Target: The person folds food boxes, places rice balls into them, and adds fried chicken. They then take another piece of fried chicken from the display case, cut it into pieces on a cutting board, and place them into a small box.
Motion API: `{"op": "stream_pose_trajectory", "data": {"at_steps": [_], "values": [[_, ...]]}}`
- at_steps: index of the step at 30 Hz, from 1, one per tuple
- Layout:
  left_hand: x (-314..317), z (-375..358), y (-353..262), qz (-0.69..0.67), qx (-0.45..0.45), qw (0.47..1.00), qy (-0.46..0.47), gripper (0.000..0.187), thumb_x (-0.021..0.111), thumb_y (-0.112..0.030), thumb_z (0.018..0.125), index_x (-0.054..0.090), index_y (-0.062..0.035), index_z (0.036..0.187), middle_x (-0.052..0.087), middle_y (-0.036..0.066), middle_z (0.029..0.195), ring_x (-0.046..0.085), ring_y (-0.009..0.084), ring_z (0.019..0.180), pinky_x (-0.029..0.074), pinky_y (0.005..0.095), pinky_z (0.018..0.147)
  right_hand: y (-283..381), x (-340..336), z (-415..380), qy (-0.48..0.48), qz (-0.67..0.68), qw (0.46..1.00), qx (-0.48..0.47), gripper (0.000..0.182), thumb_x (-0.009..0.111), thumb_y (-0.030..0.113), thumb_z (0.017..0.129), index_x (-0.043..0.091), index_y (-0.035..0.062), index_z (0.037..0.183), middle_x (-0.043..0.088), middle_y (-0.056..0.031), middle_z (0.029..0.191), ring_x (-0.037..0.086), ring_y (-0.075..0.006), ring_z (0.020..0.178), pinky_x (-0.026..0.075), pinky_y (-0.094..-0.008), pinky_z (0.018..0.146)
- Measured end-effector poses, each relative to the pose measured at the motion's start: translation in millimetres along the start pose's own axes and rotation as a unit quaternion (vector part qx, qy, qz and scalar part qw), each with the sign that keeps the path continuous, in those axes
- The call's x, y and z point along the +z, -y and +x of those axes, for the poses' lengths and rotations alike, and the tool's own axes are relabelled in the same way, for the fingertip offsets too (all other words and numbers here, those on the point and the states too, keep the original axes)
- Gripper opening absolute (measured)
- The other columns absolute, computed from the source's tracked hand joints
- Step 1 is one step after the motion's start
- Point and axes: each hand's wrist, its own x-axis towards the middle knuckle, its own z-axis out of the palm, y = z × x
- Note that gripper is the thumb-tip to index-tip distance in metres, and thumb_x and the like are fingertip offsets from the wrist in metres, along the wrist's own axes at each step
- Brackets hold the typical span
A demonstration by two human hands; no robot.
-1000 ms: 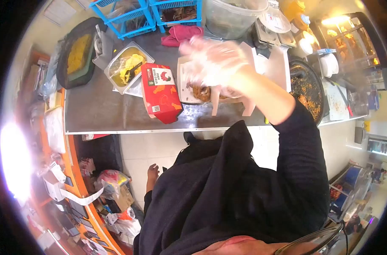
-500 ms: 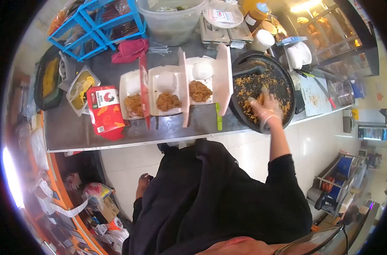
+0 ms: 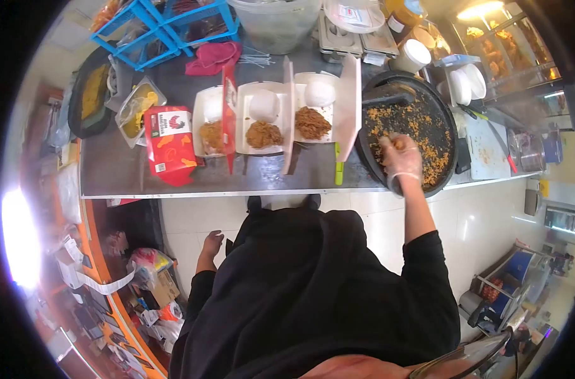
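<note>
Located crumbs (image 3: 434, 165) at 2 o'clock, in black pan (image 3: 363, 139) on bench (image 3: 114, 167); to gather well, judged best to keep right hand (image 3: 404, 165) low at the pan's 6 o'clock, sweep inward and close snugly without crushing, letting loose bits drop inside the rim. Observed right fingers curled around a small clump, open boxes (image 3: 242, 120) near 11 o'clock, and left hand (image 3: 211, 244) at 8 o'clock above floor (image 3: 189, 218), loosely open, nothing visibly held. Against half a second earlier, noted change from spread to drawn-in right fingers over much the same part of the pan.
</note>
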Motion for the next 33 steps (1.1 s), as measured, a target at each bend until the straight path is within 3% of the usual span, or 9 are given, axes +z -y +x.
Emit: {"op": "stream_pose_trajectory", "data": {"at_steps": [3,5,9,11,18,22,25,30,33], "values": [[-33,2,26,0.04,0.045,0.998,-0.002,0.045,0.065,-0.025,0.087,0.057,0.0002,0.123,0.069,0.014,0.09,0.061,0.0185,0.073,0.05,0.032,0.068,4,-13,27,0.009,0.212,0.97,0.115,0.041,0.075,0.038,0.079,0.061,0.008,0.104,0.064,-0.002,0.09,0.059,-0.0073,0.072,0.044,-0.0254,0.049],[-48,-9,24,-0.036,-0.013,0.999,-0.038,0.045,0.064,-0.025,0.087,0.056,0.0003,0.123,0.069,0.015,0.091,0.062,0.0187,0.073,0.05,0.032,0.066,8,-15,47,0.065,0.454,0.888,-0.029,0.038,0.074,0.031,0.08,0.06,0.0113,0.109,0.065,-0.0017,0.093,0.058,-0.0077,0.071,0.043,-0.0233,0.048],[-91,14,110,0.103,0.119,0.986,-0.058,0.045,0.064,-0.026,0.086,0.057,-0.0005,0.123,0.069,0.016,0.094,0.064,0.0205,0.075,0.052,0.0333,0.068,168,13,-26,0.161,0.423,0.879,-0.153,0.053,0.071,0.032,0.083,0.051,0.0137,0.128,0.06,-0.0029,0.104,0.056,-0.0079,0.074,0.041,-0.0199,0.048],[-104,14,121,-0.13,-0.05,0.988,-0.064,0.045,0.064,-0.026,0.087,0.057,-0.0008,0.123,0.069,0.015,0.096,0.065,0.0212,0.075,0.052,0.0335,0.069,235,56,-60,0.249,0.394,0.859,-0.213,0.054,0.07,0.031,0.083,0.05,0.0098,0.129,0.062,-0.006,0.105,0.057,-0.0091,0.078,0.043,-0.0204,0.052],[-152,1,123,-0.188,-0.088,0.974,-0.095,0.043,0.063,-0.023,0.087,0.057,-0.0015,0.124,0.066,0.011,0.089,0.061,0.0173,0.074,0.05,0.03,0.066,427,275,-143,0.572,-0.031,0.764,-0.298,0.057,0.08,0.036,0.074,0.058,0.0073,0.117,0.064,-0.0069,0.107,0.06,-0.016,0.101,0.049,-0.0313,0.086],[-149,2,139,-0.207,-0.069,0.966,-0.135,0.042,0.063,-0.022,0.087,0.057,-0.0012,0.124,0.066,0.01,0.086,0.06,0.0161,0.073,0.049,0.0297,0.066,460,354,-205,0.554,-0.329,0.643,-0.415,0.068,0.078,0.043,0.07,0.058,0.0066,0.124,0.061,-0.0115,0.122,0.058,-0.0254,0.108,0.046,-0.0359,0.092],[-131,-11,149,-0.233,-0.083,0.96,-0.134,0.042,0.062,-0.022,0.088,0.057,-0.0008,0.124,0.066,0.011,0.089,0.064,0.0192,0.079,0.051,0.0315,0.07,447,435,-215,0.462,-0.698,0.357,-0.415,0.059,0.075,0.045,0.072,0.065,0.0091,0.118,0.063,-0.0102,0.121,0.06,-0.0252,0.106,0.046,-0.0374,0.091],[-94,-29,196,-0.173,-0.018,0.983,-0.064,0.046,0.065,-0.028,0.086,0.057,-0.0044,0.125,0.066,0.013,0.09,0.063,0.0188,0.072,0.047,0.0328,0.054,426,419,-226,0.451,-0.704,0.329,-0.439,0.042,0.056,0.037,0.089,0.065,0.0102,0.119,0.06,-0.01,0.127,0.058,-0.0307,0.106,0.045,-0.0406,0.094],[-92,-57,156,-0.214,-0.152,0.964,-0.042,0.048,0.067,-0.03,0.084,0.058,-0.0046,0.124,0.066,0.012,0.088,0.062,0.0183,0.069,0.046,0.0324,0.051,407,419,-213,0.473,-0.655,0.396,-0.436,0.041,0.046,0.036,0.095,0.063,0.0089,0.121,0.056,-0.0136,0.132,0.055,-0.0326,0.114,0.043,-0.0411,0.097]]}}
